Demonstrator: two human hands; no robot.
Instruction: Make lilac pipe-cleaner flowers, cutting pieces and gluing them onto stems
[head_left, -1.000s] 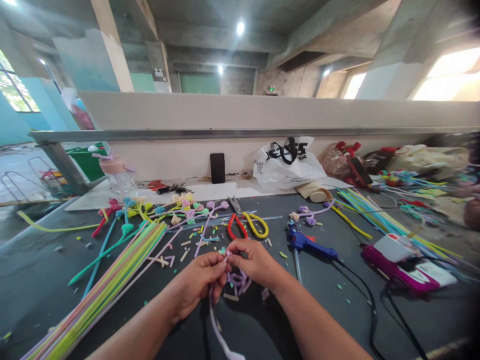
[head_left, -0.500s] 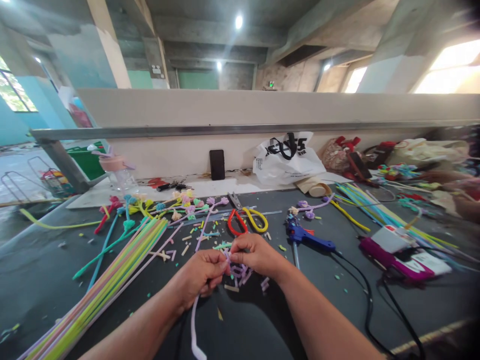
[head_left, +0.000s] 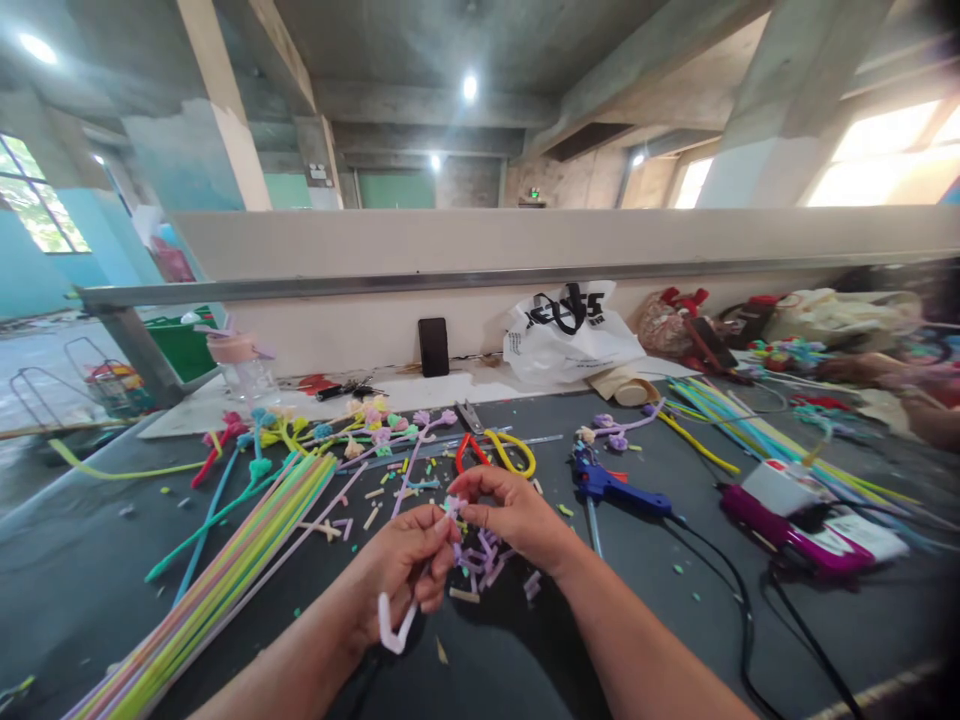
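Note:
My left hand (head_left: 412, 555) is closed around a pale lilac pipe cleaner (head_left: 387, 625), whose bent lower end sticks out under the fingers. At its top is a small lilac cluster (head_left: 454, 506), pinched between the fingertips of my right hand (head_left: 510, 512) and touching my left thumb. The fingers partly hide the cluster's shape. Just below my hands lies a pile of short purple pipe cleaner pieces (head_left: 484, 560). Scissors (head_left: 512, 452) with one red and one yellow handle rest beyond my right hand.
A blue glue gun (head_left: 622, 487) with a black cord lies to the right. Long colourful pipe cleaners (head_left: 247, 560) are bundled at left, with finished-looking pipe cleaner flowers (head_left: 375, 425) behind. A phone (head_left: 433, 347) and white bag (head_left: 570, 335) stand at the back. Another person's hand (head_left: 870, 370) shows far right.
The lower end of the lilac pipe cleaner has risen toward my left hand and now shows as a sharp bend. My fingers have shifted slightly around the cluster. The view has tilted up a little.

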